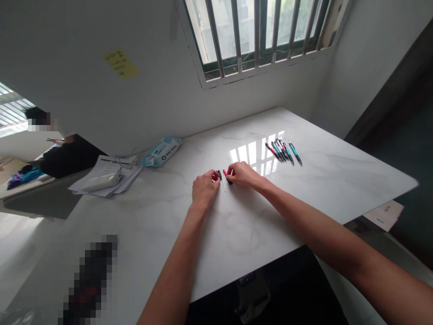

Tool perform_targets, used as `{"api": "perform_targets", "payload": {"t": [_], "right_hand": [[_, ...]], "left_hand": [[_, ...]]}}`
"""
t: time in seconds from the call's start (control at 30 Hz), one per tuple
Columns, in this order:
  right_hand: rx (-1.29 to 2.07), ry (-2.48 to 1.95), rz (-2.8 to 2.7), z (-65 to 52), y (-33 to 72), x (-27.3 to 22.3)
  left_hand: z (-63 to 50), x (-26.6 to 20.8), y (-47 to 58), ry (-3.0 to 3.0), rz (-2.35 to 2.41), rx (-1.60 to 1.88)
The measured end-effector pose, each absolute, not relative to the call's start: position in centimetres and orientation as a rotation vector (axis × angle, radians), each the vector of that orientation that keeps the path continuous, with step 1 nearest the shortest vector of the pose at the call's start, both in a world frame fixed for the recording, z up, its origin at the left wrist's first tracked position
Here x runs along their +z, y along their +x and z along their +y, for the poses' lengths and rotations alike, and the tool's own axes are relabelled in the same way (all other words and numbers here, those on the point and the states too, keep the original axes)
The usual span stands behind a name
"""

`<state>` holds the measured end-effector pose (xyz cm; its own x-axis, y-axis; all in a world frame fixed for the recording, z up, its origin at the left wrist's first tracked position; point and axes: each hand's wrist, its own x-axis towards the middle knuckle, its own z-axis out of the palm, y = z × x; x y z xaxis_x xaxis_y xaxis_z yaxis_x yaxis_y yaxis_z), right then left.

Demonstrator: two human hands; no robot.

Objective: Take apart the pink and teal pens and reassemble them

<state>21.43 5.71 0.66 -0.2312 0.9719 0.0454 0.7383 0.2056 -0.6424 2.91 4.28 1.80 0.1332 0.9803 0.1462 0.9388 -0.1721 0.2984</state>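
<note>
My left hand (204,187) is over the marble-patterned table, its fingers closed at a small black pen part (219,174). Just across from it, my right hand (242,174) pinches a red pen barrel (225,173) with a black lower end. A thin pale refill (223,185) lies on the tabletop between both hands. Fingers cover much of each pen part. Farther right rests a loose group of click pens (280,151) in red, teal and black.
The white table (341,176) runs along the wall below a barred window (257,36). A blue-white wipes packet (162,152) and papers (111,178) with a white device lie at the left. A dark blurred object (89,280) is nearer. A person (72,155) is beyond.
</note>
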Motion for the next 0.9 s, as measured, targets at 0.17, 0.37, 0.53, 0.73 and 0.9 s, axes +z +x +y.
{"api": "perform_targets", "payload": {"t": [0.17,0.37,0.53,0.73,0.9], "right_hand": [[0.716,-1.554,-2.033,5.6,21.1,0.6],[0.728,-1.510,-2.009,5.6,20.8,0.3],[0.697,-1.490,-1.999,5.6,20.5,-0.1],[0.661,-1.478,-1.987,5.8,20.1,-0.7],[0.652,-1.482,-1.977,5.5,19.9,-0.5]], "left_hand": [[4.7,1.3,2.6,2.254,1.877,0.528],[4.5,1.7,2.2,2.292,1.879,0.515],[4.6,1.9,2.5,2.304,1.880,0.463],[4.6,1.6,2.2,2.312,1.876,0.473],[4.4,1.6,1.8,2.291,1.893,0.486]]}}
